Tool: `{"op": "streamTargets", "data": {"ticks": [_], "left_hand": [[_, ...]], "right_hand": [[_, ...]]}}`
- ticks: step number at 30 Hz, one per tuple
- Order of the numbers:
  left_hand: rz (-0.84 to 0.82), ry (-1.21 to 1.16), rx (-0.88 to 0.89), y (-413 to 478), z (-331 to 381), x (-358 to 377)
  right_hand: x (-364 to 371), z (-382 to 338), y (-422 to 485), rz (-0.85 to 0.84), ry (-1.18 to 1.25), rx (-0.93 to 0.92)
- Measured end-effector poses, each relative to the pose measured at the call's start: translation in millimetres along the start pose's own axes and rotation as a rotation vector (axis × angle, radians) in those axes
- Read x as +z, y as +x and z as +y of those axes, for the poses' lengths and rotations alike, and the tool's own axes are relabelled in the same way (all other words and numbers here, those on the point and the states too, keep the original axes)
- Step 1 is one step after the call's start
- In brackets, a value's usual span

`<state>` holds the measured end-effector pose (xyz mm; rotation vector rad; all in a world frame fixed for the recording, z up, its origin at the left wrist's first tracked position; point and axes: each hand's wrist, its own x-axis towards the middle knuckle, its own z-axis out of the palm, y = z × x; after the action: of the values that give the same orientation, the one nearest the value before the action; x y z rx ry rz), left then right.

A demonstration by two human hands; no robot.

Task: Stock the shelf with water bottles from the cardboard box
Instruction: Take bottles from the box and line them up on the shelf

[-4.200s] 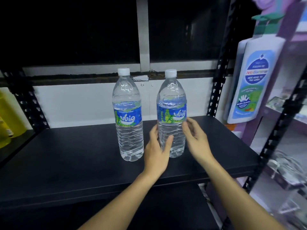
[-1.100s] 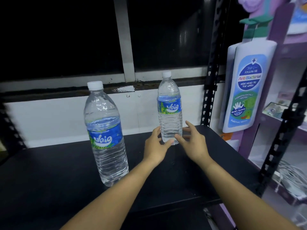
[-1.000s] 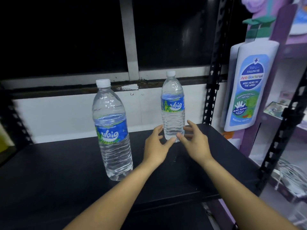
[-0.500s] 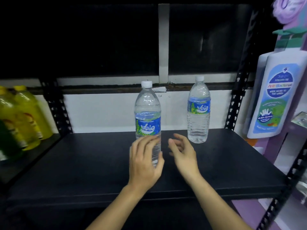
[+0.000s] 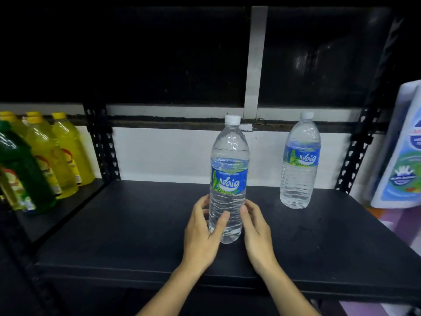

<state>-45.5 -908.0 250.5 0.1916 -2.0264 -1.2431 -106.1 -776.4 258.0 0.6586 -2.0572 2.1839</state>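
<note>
Two clear water bottles with blue labels and white caps stand upright on the black shelf (image 5: 136, 224). The near bottle (image 5: 229, 169) is at the middle of the shelf. My left hand (image 5: 202, 233) grips its lower part, thumb across the front. My right hand (image 5: 256, 231) curls round its right side, fingertips touching it. The far bottle (image 5: 299, 160) stands alone at the back right, near the upright post. The cardboard box is out of view.
Yellow bottles (image 5: 57, 153) and a green bottle (image 5: 20, 169) fill the neighbouring shelf on the left. A large white soap-bottle display (image 5: 401, 156) hangs at the right. Black perforated posts (image 5: 102, 144) stand at the shelf's back corners, with a white wall behind.
Both hands left the far right bottle and moved left to the near bottle; they now hold it from both sides. The view has swung left, showing the yellow bottles.
</note>
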Motion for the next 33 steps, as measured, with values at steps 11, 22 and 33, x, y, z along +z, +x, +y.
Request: {"op": "streamTargets", "data": {"ticks": [11, 22, 33], "left_hand": [[-0.05, -0.089, -0.051, 0.7, 0.0, -0.7], [-0.103, -0.193, -0.116, 2.7, 6.2, -3.2], [-0.126, -0.06, -0.084, -0.4, 4.9, -3.1]], "right_hand": [[-1.5, -2.0, -0.4, -0.054, -0.052, -0.031], [0.7, 4.2, -0.5, -0.054, -0.127, -0.076], [-1.1, -6.1, -5.3, -0.119, -0.057, -0.069]]}}
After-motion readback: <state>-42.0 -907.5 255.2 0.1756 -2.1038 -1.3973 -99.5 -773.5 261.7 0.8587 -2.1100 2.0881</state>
